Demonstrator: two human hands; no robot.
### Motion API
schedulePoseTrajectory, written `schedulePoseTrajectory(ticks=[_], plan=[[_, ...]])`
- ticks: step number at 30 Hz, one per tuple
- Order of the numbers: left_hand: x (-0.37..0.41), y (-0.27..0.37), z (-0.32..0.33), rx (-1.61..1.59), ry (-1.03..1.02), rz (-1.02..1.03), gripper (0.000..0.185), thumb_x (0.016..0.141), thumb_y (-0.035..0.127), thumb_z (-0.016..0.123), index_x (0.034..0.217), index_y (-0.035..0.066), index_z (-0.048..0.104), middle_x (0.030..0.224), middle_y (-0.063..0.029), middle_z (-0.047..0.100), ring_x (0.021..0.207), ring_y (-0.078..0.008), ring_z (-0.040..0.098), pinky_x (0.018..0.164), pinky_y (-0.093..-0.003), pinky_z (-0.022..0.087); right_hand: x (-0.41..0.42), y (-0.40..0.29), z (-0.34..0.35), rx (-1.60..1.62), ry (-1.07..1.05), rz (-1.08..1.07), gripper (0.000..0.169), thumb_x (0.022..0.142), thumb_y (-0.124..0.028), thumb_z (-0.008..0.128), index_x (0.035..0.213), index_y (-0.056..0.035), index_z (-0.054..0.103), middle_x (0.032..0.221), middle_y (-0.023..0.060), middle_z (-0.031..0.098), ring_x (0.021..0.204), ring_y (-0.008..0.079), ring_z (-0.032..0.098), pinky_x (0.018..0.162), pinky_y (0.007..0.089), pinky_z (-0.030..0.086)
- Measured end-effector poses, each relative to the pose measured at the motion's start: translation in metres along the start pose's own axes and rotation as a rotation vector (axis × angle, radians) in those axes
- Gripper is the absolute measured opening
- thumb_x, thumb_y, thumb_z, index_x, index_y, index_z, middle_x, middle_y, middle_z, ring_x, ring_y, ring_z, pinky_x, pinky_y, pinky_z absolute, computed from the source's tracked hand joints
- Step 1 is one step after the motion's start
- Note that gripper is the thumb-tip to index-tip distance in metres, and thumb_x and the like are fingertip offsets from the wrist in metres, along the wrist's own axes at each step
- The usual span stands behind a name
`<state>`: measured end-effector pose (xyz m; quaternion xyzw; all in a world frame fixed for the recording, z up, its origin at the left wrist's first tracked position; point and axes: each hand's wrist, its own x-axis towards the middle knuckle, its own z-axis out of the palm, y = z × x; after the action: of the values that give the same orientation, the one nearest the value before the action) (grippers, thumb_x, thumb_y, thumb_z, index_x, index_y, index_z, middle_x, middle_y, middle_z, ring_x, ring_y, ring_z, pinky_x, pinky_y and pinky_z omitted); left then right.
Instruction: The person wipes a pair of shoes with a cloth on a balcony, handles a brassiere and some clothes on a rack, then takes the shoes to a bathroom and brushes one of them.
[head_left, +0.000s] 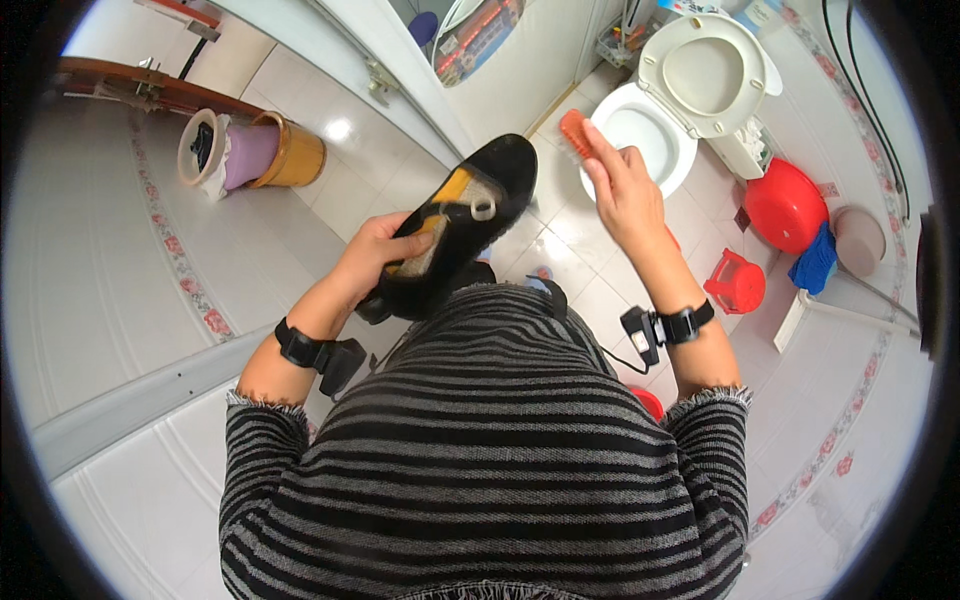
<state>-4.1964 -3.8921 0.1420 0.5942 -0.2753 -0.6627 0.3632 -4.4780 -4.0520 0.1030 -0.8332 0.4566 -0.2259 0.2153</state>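
My left hand (379, 251) grips a black shoe (517, 169) with a yellow and beige inside, its thumb over the opening. The shoe is tilted, toe up and to the right, in front of my striped top. A pale ring-like piece (484, 208) shows near the strap. In my right hand (626, 187) is a small orange-red brush (575, 133) with pale bristles, held by its back. The brush is apart from the shoe, off to its right. Part of the brush is hidden behind my fingers.
Beyond my right hand stands a white toilet (679, 154) with its lid (705, 71) raised. A red basin (785, 206), a red stool (735, 283) and a blue cloth (814, 259) are at the right. Purple (251, 155) and amber (304, 154) bins stand at the left, beyond a door frame (352, 67).
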Motion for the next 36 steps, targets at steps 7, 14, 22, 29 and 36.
schedulePoseTrajectory(ticks=[7, 14, 22, 29, 36], plan=[[0.0, -0.019, -0.011, -0.273, -0.043, -0.074, 0.025, 0.083, 0.002, 0.055, 0.106, -0.005, 0.06, 0.094, -0.0067, 0.066, 0.079, -0.0123, 0.063, 0.072, -0.0238, 0.05, -0.001, -0.025, 0.009, -0.062, -0.086, -0.018, 0.041, 0.088, -0.031, 0.056, 0.129, -0.0345, 0.051, 0.083, 0.0108, 0.05, 0.07, 0.0285, 0.057, 0.063, 0.0375, 0.05], [0.0, -0.025, -0.007, -0.311, 0.003, -0.02, 0.036, 0.077, 0.002, 0.054, 0.111, -0.008, 0.056, 0.1, -0.0156, 0.065, 0.084, -0.0224, 0.066, 0.075, -0.034, 0.056, -0.011, -0.055, -0.009, 0.064, -0.113, -0.53, 0.048, 0.085, -0.032, 0.06, 0.132, -0.0345, 0.047, 0.08, 0.0124, 0.051, 0.066, 0.0296, 0.058, 0.056, 0.0393, 0.05], [-0.019, -0.027, -0.009, -0.488, 0.051, 0.08, 0.035, 0.084, 0.008, 0.055, 0.117, -0.006, 0.055, 0.106, -0.0131, 0.065, 0.089, -0.0181, 0.065, 0.081, -0.0268, 0.052, 0.039, 0.063, 0.011, 1.062, 0.06, 0.522, 0.054, 0.089, -0.049, 0.054, 0.116, -0.0022, 0.051, 0.072, 0.0022, 0.045, 0.055, 0.0156, 0.046, 0.051, 0.0302, 0.041], [-0.019, -0.041, -0.027, -0.611, 0.235, 0.046, 0.028, 0.086, 0.009, 0.058, 0.111, -0.003, 0.059, 0.099, -0.013, 0.067, 0.079, -0.0197, 0.067, 0.073, -0.0303, 0.056, 0.061, 0.04, -0.01, 1.812, 0.299, 0.799, 0.042, 0.089, -0.044, 0.056, 0.105, -0.0051, 0.055, 0.077, 0.0042, 0.051, 0.068, 0.0149, 0.047, 0.076, 0.0315, 0.042], [-0.039, -0.049, -0.074, -0.558, 0.257, 0.143, 0.028, 0.084, 0.01, 0.06, 0.109, -0.002, 0.059, 0.095, -0.0112, 0.067, 0.077, -0.0185, 0.067, 0.07, -0.029, 0.055, 0.079, 0.017, -0.008, 1.876, 0.089, 0.578, 0.049, 0.091, -0.05, 0.048, 0.115, -0.0075, 0.055, 0.08, 0.005, 0.056, 0.068, 0.0146, 0.055, 0.055, 0.0259, 0.045]])
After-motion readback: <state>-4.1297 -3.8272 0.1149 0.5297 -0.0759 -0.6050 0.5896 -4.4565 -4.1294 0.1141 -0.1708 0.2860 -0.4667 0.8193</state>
